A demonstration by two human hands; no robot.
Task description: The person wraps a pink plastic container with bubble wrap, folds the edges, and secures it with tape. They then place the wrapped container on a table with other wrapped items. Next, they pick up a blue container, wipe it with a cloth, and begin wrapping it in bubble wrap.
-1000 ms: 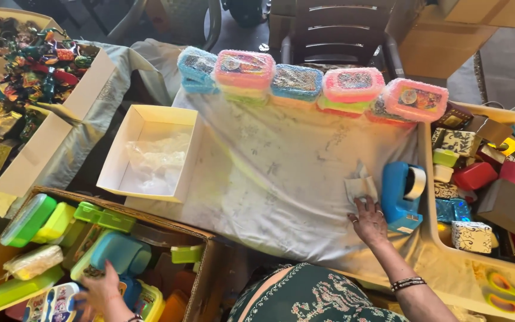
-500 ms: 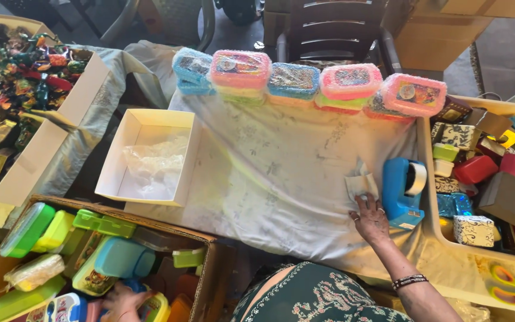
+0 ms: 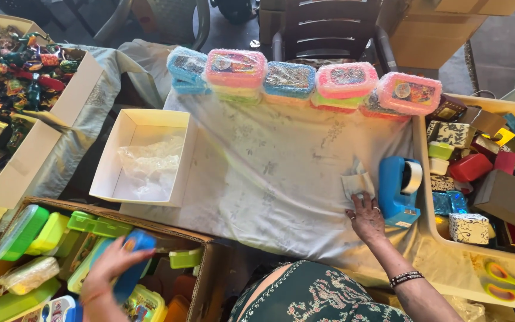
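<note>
At the lower left of the frame, the left hand is closed around a blue lunch box, lifted just above the cardboard box full of green and yellow containers. Right of centre, the right hand lies open and flat on the white cloth, fingertips touching a crumpled paper scrap, just beside the blue tape dispenser.

Dark wooden chair behind the cloth-covered table, grey floor, daylight
</note>
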